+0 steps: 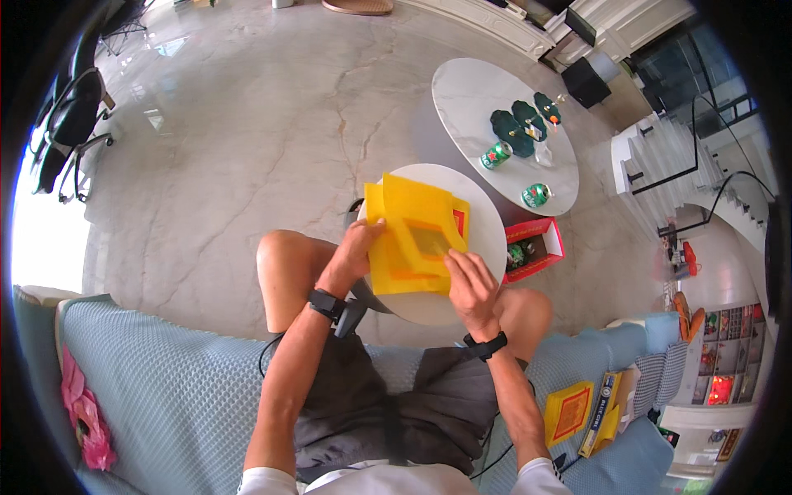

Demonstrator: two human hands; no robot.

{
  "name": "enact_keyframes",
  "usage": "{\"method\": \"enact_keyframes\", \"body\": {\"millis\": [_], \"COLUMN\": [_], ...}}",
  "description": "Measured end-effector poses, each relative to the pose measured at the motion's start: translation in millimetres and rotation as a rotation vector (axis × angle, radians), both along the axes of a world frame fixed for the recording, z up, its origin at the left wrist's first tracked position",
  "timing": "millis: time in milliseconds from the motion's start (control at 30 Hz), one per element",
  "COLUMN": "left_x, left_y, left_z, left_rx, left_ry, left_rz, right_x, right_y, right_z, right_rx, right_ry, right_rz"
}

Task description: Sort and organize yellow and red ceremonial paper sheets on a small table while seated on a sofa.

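Thin yellow paper sheets (413,198), like joss paper, lie fanned over a small round white table (489,216) between my knees. My left hand (354,250) grips their left edge, thumb on top. At the right edge, my right hand (473,281) pinches the top sheet by its lower right part, and that sheet bows up off those below. A darker rectangular patch (428,240) shows on or through the top sheet. Behind it, another yellow sheet with a red print (459,221) peeks out at the right. How many sheets each hand holds is hidden.
An oval marble-look table (461,93) bears two green cans (497,154) and dark green dishes (513,133). A red box (547,250) with cans stands on the floor. On the blue sofa (179,352) lie a yellow paper stack (568,413) and an open carton (601,414).
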State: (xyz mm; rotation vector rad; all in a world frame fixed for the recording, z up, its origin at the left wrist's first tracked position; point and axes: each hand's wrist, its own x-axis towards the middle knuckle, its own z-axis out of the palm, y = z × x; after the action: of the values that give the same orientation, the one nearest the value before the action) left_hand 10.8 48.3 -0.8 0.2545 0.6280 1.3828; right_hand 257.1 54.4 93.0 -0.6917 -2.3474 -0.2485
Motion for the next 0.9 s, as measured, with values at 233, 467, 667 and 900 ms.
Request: {"method": "enact_keyframes", "body": {"millis": [233,467,667,900], "left_x": [2.5,16.1,11.3,13.6], "left_y": [-3.1,-5.3,-4.5,-2.9], "left_z": [-18.0,9.5,8.6,9.9], "left_rx": [0.005,-0.117,-0.083,-0.106], "left_ry": [-0.021,-0.065,-0.016,-0.054], "left_rz": [-0.056,0.025,-0.078,-0.094], "right_x": [-5.5,-2.8,-2.9,2.4], "right_y": [-6.1,-7.0,-9.5,-11.5], "right_z": [-31.3,-26.9,-26.9,-25.5], "right_rx": [-0.031,-0.025,-0.046,-0.039], "right_ry": [-0.107,-0.080,-0.050,-0.070], "right_rz": [0.055,0.065,0.110,0.143]}}
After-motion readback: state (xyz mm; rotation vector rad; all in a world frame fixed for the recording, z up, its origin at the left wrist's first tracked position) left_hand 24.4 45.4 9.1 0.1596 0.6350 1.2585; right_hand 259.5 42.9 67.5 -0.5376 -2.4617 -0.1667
